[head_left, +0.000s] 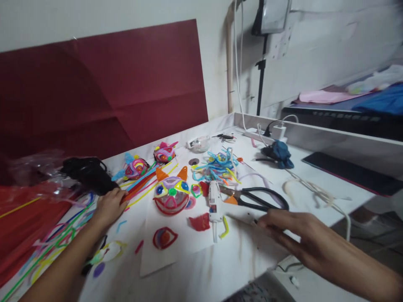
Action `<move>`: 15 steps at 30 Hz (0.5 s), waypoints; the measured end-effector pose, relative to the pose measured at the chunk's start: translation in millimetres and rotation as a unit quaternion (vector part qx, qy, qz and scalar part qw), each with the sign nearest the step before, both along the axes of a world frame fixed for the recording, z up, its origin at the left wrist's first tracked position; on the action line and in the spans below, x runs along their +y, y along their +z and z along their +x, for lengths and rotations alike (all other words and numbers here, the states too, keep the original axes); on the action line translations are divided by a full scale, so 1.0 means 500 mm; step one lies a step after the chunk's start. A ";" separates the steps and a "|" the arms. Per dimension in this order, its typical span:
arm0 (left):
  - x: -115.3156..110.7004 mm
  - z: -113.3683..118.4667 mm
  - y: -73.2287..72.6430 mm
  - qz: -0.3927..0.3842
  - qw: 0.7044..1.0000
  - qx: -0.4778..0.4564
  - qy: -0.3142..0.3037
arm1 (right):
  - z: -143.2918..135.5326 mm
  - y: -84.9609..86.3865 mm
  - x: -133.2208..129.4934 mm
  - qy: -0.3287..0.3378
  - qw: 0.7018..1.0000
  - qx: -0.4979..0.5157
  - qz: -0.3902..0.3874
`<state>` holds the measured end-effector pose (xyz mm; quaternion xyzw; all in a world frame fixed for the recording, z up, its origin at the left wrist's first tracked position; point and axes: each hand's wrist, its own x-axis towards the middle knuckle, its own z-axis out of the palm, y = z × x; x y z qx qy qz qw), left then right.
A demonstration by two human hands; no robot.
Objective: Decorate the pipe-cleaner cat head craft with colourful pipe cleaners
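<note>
My left hand [110, 205] rests at the table's left, fingers curled over the near end of a bundle of orange and red pipe cleaners [138, 186]. At the right, my right hand [291, 228] has its thumb and fingers closed at the lower handle of black-handled scissors [264, 196]; the fingertips are partly hidden. Left of the scissors lies a white glue gun [215, 203], nozzle towards me. An animal-face mask [171, 193] with orange ears lies on white paper [154, 262] between my hands. Nearer me is a red-rimmed eye piece [165, 238].
Two decorated masks, one pink [165, 153] and one with blue tufts [135, 167], stand at the back. Tangled blue pipe cleaners [218, 165] lie right of them. A black phone-like slab [349, 172], a cable [317, 193] and a dark blue cloth bundle [280, 153] occupy the right.
</note>
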<state>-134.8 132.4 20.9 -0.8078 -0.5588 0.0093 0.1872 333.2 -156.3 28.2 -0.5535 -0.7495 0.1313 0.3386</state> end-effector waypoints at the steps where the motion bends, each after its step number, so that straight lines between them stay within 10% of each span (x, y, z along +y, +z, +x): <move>1: 0.001 -0.003 -0.003 0.005 1.000 0.004 -0.002 | 0.010 0.003 0.013 0.011 1.000 -0.006 -0.005; 15: -0.039 0.017 0.011 -0.019 0.999 0.027 0.013 | 0.068 -0.004 0.326 -0.003 0.957 -0.287 -0.046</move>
